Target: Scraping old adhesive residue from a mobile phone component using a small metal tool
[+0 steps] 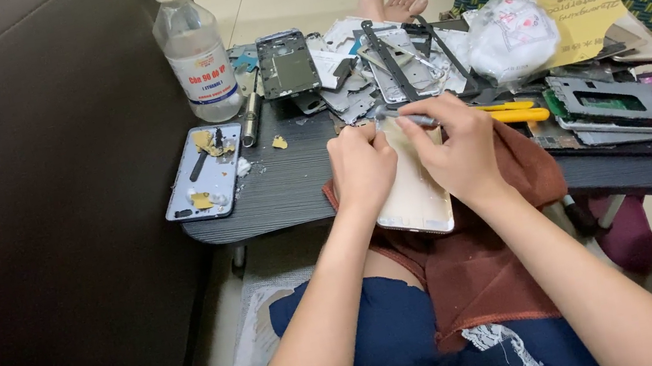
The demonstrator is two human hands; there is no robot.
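Both grips closed: left hand [360,167] pinned phone panel [414,195], right hand [454,154] held tool [408,118]. Panel judged thin, stiff, fragile; hold by edges.

Soft, even indoor light, brightest at the top; faint shadows; edges perhaps slightly wide-angle stretched.

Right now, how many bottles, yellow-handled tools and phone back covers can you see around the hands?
Clear bottle: 1
Yellow-handled tools: 2
Phone back covers: 2, a blue one on the table's edge and a pale gold one under both hands, left hand and right hand
Total: 5
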